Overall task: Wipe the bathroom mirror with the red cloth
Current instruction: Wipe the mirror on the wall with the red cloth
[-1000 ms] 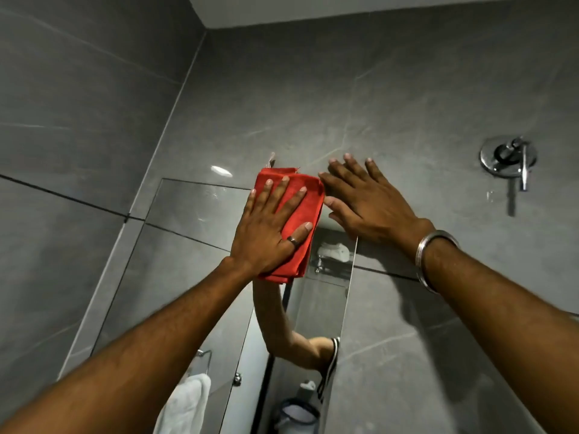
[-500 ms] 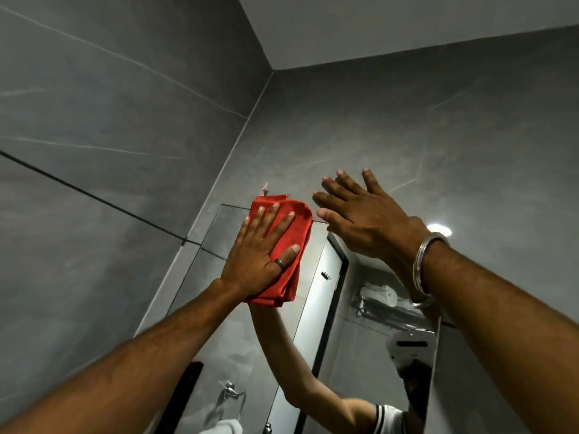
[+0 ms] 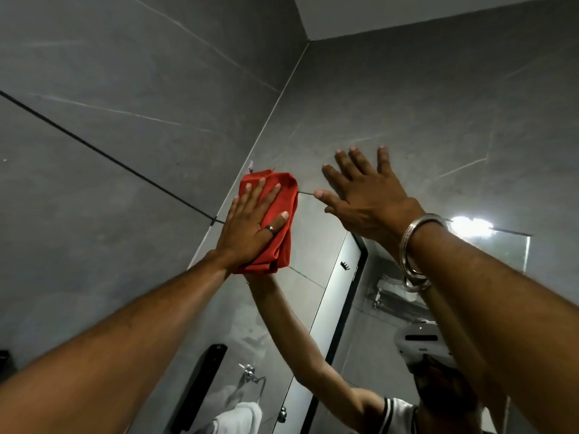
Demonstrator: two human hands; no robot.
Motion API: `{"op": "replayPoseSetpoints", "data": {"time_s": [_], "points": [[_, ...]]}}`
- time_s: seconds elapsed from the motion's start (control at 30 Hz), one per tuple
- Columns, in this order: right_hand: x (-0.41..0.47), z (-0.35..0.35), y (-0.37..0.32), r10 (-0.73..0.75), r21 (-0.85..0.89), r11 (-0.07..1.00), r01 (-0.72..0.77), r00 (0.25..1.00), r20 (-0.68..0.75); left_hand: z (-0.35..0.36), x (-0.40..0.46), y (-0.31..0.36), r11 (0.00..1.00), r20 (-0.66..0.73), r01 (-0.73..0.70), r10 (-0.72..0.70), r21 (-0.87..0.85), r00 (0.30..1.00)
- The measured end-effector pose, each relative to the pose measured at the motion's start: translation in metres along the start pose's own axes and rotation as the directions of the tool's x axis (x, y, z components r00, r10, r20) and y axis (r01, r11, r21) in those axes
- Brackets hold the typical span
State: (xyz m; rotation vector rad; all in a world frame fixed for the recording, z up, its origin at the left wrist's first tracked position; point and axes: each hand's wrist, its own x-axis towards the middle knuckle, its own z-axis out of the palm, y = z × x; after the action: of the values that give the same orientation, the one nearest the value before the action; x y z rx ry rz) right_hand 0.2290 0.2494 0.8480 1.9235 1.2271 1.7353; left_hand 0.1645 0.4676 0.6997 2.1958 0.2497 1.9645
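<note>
The bathroom mirror (image 3: 316,255) is fixed to the grey tiled wall in front of me, its top edge running from the left corner to the right. My left hand (image 3: 250,227) presses the folded red cloth (image 3: 280,233) flat against the mirror's top left corner, fingers spread over it. My right hand (image 3: 363,195) lies flat with fingers apart at the mirror's top edge, mostly on the wall above it, holding nothing. A metal bangle sits on that wrist. The mirror reflects my arms and head.
A grey tiled side wall (image 3: 109,151) stands close on the left, meeting the mirror wall at a corner. The white ceiling (image 3: 438,10) is at the top right. A ceiling light's glare (image 3: 470,227) shows in the mirror. A towel and door appear as reflections.
My view has swung to the right and upward, showing more of the mirror and the ceiling. Both hands stay side by side at the mirror's top, the left pressing the cloth.
</note>
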Motion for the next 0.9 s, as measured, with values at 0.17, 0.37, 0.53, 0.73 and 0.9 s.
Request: {"op": "replayPoseSetpoints", "data": {"time_s": [0.17, 0.37, 0.53, 0.73, 0.9], "points": [[-0.019, -0.006, -0.019, 0.006, 0.14, 0.99, -0.004, 1.0, -0.011, -0.003, -0.012, 0.004, 0.996, -0.012, 0.082, -0.083, -0.038, 0.997], [-0.082, 0.008, -0.076, -0.097, 0.147, 0.983, 0.115, 0.988, -0.124, 0.002, -0.064, -0.009, 0.999, 0.003, 0.04, -0.041, 0.032, 0.999], [-0.145, 0.039, -0.129, -0.064, 0.16, 0.984, 0.08, 0.992, -0.106, 0.013, -0.16, -0.044, 0.995, 0.055, 0.066, -0.071, 0.078, 0.996], [-0.21, 0.052, -0.175, -0.021, 0.198, 0.979, 0.043, 0.993, -0.113, 0.022, -0.271, -0.073, 0.993, 0.102, 0.067, -0.077, 0.095, 0.992], [-0.258, 0.044, -0.214, -0.041, 0.253, 0.966, 0.051, 0.998, -0.043, 0.025, -0.378, -0.098, 0.989, 0.124, 0.122, -0.132, 0.087, 0.983]]}}
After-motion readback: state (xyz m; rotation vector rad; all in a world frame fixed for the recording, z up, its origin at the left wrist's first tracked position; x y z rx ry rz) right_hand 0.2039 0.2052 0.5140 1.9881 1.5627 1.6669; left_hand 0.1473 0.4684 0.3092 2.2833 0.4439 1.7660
